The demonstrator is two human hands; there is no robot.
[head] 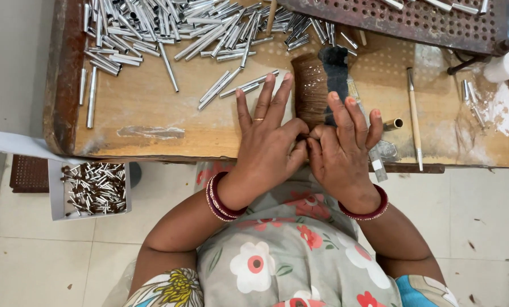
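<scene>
Closest to me is the person's lap in a floral grey dress, and just past it both hands are working right at the near edge of the worktop (152,122). The left hand (269,139) has its fingers spread and flat, with the thumb tucked in toward the other hand. The right hand (342,145) has its fingers fanned too, thumb meeting the left one. Something small seems pinched between the two thumbs, but I honestly can't tell what it is or how firm either grip is, it's hidden by the hands.

Right beyond the fingertips sits a bundle of brown bristle hair (310,91), with a darker black tuft (335,71) beside it. So whatever's being pinched probably came off that bundle.

As for progress, I'd guess there's loads left. The far left part of the worktop is covered with a big heap of silver metal tubes (169,25), a few strays rolled toward the middle. Down on the floor off the near left corner there's a white box (55,193) of tubes with dark ends, looks like the finished lot, and it's a much smaller pile.

Toward the right edge lie a thin wooden stick (414,116), a short brass tube (394,124) and a white powder spill (500,108). A perforated board (414,23) sits along the far edge.
</scene>
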